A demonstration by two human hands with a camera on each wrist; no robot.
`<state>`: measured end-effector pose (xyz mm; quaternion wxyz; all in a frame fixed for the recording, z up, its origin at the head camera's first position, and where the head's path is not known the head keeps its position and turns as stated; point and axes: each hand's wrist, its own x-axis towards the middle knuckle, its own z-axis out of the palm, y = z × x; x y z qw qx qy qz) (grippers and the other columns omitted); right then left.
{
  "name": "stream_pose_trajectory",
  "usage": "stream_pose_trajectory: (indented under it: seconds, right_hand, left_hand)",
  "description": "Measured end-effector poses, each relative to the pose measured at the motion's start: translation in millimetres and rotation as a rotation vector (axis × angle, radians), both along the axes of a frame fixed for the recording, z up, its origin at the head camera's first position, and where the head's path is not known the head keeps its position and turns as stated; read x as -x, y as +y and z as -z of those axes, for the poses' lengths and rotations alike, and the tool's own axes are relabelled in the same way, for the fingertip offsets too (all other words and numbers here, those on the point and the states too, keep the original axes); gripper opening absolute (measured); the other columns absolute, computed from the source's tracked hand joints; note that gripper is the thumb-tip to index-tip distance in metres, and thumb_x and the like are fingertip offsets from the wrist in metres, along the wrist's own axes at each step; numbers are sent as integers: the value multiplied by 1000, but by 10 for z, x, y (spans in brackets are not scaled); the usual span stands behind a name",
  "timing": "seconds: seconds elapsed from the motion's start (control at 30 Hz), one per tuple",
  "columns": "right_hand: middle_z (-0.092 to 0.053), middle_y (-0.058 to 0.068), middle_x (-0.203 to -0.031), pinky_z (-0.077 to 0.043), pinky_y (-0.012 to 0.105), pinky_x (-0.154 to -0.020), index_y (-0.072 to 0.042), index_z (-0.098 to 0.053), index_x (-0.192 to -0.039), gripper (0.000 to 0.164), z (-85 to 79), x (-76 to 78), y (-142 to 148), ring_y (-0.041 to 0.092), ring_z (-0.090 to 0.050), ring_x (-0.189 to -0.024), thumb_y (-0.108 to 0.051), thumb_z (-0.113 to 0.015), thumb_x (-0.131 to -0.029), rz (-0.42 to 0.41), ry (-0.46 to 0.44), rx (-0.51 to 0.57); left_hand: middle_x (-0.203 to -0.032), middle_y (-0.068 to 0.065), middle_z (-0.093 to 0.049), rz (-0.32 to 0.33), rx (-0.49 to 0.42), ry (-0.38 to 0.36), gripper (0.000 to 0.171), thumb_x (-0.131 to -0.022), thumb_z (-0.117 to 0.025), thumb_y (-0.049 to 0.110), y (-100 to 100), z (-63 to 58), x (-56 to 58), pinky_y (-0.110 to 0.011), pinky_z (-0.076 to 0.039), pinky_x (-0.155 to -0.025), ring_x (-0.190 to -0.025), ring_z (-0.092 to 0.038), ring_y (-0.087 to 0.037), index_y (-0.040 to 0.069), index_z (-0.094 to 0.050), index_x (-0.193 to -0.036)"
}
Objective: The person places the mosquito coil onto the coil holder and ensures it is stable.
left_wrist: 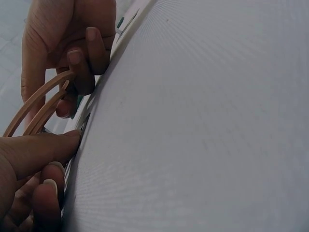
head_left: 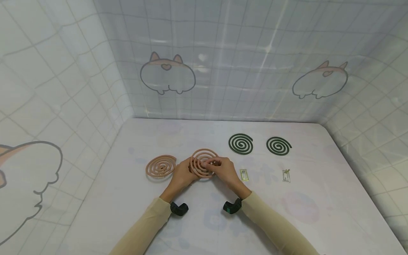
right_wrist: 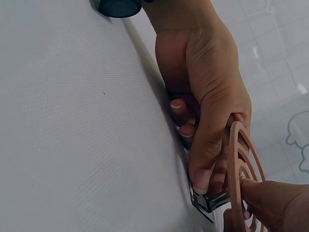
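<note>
Both hands meet around an upright-tilted brown mosquito coil (head_left: 197, 166) near the middle of the table. My left hand (head_left: 183, 174) is behind and beside it; in the right wrist view, its thumb pinches a small metal coil stand (right_wrist: 207, 202) low against the table. My right hand (head_left: 225, 170) pinches the coil near its centre with thumb and fingertips. Whether the stand's tip passes through the coil is hidden by the fingers. Just left of the left hand, a second brown coil (head_left: 156, 170) sits slightly raised, with a bit of metal showing below it.
Two dark green coils (head_left: 240, 144) lie flat at the back right. Nearer are a flat metal stand (head_left: 244, 175) and another stand (head_left: 286, 176) with a bent-up tab. Patterned cloth walls (head_left: 223, 102) enclose the table's back and sides.
</note>
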<state>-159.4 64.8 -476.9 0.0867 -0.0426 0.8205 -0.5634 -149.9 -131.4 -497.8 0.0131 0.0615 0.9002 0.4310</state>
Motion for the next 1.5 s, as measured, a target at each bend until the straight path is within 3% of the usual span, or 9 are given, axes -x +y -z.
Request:
stream_pose_trajectory:
  seconds: [0.57,0.87,1.5]
  right_hand:
    - [-72,-4,-96,-42,30,-66,-23,-82,-98,10,56,16,33,17,-54,-82,-28,-82,-90,-38,27,1]
    - [-73,-5,-99,-44,31,-69,-22,-83,-98,9,41,15,31,17,-56,-85,-26,-83,-89,-31,25,-4]
    - [-65,0,-80,-38,26,-57,-22,-82,-98,8,32,24,47,15,-48,-70,-25,-82,-90,-42,33,-22]
  left_hand:
    - [-99,-4,-73,-2,-14,-10,48,-78,-91,36,-4,-27,-9,-40,-54,-75,-89,-67,-20,12,-70,-115]
    - [-103,-6,-74,-1,-14,-5,47,-81,-89,36,-1,-28,-13,-42,-55,-76,-93,-69,-22,11,-70,-116]
    - [-103,-7,-74,9,-18,-13,46,-81,-90,27,-10,-20,-11,-38,-54,-73,-88,-68,-19,10,-69,-118]
